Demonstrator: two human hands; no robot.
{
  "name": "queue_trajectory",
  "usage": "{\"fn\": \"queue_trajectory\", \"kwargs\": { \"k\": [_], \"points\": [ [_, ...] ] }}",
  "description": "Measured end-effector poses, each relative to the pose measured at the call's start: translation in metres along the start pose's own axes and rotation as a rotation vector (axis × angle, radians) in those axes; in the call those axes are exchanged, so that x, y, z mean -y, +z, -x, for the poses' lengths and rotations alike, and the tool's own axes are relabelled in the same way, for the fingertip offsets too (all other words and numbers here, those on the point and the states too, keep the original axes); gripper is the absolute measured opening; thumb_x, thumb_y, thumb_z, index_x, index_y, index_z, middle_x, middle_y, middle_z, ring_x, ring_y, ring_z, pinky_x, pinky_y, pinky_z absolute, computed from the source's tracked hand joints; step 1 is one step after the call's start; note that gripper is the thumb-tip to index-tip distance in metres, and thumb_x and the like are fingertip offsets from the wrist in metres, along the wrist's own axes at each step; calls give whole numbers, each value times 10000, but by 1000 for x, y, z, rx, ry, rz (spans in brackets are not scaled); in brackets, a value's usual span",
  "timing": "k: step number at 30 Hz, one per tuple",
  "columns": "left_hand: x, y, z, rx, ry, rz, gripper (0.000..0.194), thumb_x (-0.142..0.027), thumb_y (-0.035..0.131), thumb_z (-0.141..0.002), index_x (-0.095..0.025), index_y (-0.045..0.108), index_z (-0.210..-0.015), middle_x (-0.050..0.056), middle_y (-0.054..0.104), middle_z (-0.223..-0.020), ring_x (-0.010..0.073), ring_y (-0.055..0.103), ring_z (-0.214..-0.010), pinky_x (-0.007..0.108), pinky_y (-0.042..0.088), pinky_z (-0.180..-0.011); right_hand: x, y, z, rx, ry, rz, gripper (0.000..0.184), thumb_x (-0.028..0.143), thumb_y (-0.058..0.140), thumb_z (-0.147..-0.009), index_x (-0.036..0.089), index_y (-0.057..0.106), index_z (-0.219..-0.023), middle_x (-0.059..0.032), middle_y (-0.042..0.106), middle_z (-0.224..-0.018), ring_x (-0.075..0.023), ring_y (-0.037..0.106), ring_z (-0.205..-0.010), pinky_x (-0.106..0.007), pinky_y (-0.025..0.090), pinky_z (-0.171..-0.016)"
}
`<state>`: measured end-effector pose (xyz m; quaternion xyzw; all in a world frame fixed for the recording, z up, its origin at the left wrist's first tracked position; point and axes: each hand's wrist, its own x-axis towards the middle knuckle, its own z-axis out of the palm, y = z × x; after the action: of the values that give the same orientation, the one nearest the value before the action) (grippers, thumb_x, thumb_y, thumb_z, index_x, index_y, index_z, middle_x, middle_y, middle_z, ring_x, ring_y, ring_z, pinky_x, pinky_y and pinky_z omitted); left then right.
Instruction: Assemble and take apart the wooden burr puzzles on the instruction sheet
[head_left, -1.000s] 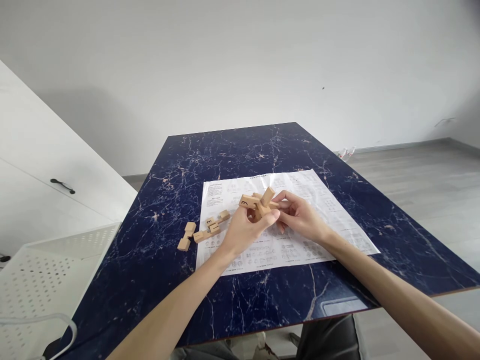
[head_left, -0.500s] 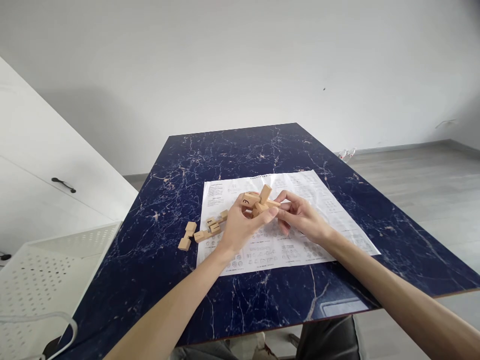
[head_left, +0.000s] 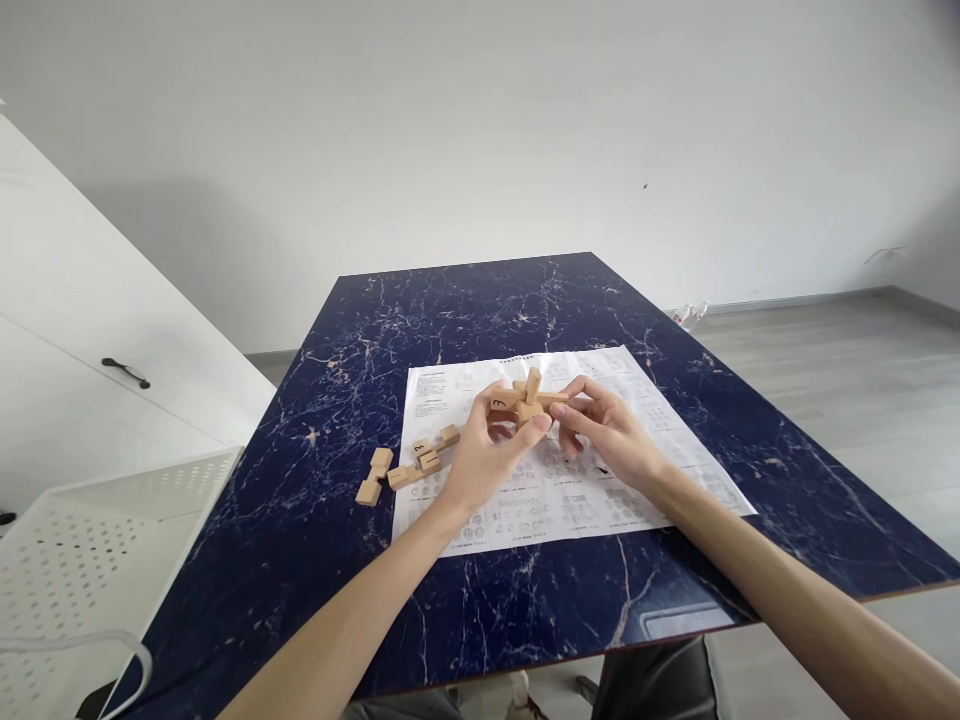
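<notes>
Between my two hands, just above the printed sheet (head_left: 585,500), is a cluster of interlocked wooden puzzle pieces (head_left: 531,388). One of its bars sticks up and another points right; a marked face shows on the left. My left hand (head_left: 486,440) is closed around the left and near side of the cluster, thumb at its front. The fingers of my right hand (head_left: 600,425) pinch its right end. Left of my left hand lie loose notched wooden pieces (head_left: 426,462), some bearing black marks. Another notched piece (head_left: 376,476) rests on the table beside the sheet.
The dark blue marble-patterned table (head_left: 450,310) reaches back to a pale wall. At left stand a white cabinet (head_left: 75,400) with a black handle and a white perforated bin (head_left: 82,560) with a cable (head_left: 139,650). Clear plastic (head_left: 690,314) shows past the right edge.
The wooden cluster has turned slightly in my hands, its upright bar more vertical and the right bar more level. My right hand has shifted a little. The loose pieces stay put.
</notes>
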<state>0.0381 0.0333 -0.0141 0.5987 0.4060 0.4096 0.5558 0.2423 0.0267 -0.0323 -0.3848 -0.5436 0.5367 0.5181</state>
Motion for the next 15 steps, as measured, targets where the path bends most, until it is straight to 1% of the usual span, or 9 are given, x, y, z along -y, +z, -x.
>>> {"fn": "queue_trajectory", "kwargs": {
  "k": [3, 5, 7, 10, 12, 15],
  "points": [
    [1, 5, 3, -71, 0, -103, 772, -533, 786, -903, -239, 414, -1511, 154, 580, -1436, 288, 600, -1281, 470, 489, -1064, -2, -4, -3, -136, -48, 17, 329, 503, 761, -961, 256, 543, -951, 8, 726, -817, -115, 548, -527, -282, 451, -505],
    [4, 8, 4, -108, 9, -178, 775, -501, 780, -911, -232, 383, -1519, 157, 550, -1438, 287, 592, -1271, 473, 500, -1046, -2, -9, -6, -225, -78, 42, 329, 507, 756, -961, 258, 542, -951, 2, 725, -845, -108, 521, -520, -280, 431, -493],
    [9, 8, 4, -111, 47, -245, 674, -434, 744, -939, -211, 405, -1478, 149, 556, -1392, 273, 599, -1231, 474, 505, -1029, -2, -16, -9, -311, -101, 79, 350, 516, 763, -949, 254, 533, -922, 0, 715, -829, -103, 510, -504, -277, 414, -480],
    [15, 7, 3, -95, 87, -320, 529, -367, 697, -960, -196, 451, -1397, 133, 581, -1316, 259, 613, -1168, 470, 519, -990, -1, -31, -13, -456, -140, 162, 392, 533, 782, -921, 248, 517, -878, -1, 702, -795, -108, 546, -504, -272, 420, -479],
    [17, 6, 4, -79, 95, -357, 464, -362, 676, -970, -207, 472, -1357, 125, 590, -1288, 259, 619, -1146, 461, 535, -954, -3, -43, -16, -591, -162, 233, 406, 550, 778, -911, 245, 513, -869, -4, 708, -798, -112, 566, -501, -269, 435, -478],
    [17, 4, 4, -46, 105, -413, 367, -356, 645, -988, -227, 508, -1304, 119, 595, -1276, 260, 627, -1138, 448, 554, -927, -8, -63, -20, -812, -166, 330, 419, 547, 786, -879, 242, 500, -865, -2, 716, -785, -117, 573, -473, -260, 424, -459]
  ]
}}
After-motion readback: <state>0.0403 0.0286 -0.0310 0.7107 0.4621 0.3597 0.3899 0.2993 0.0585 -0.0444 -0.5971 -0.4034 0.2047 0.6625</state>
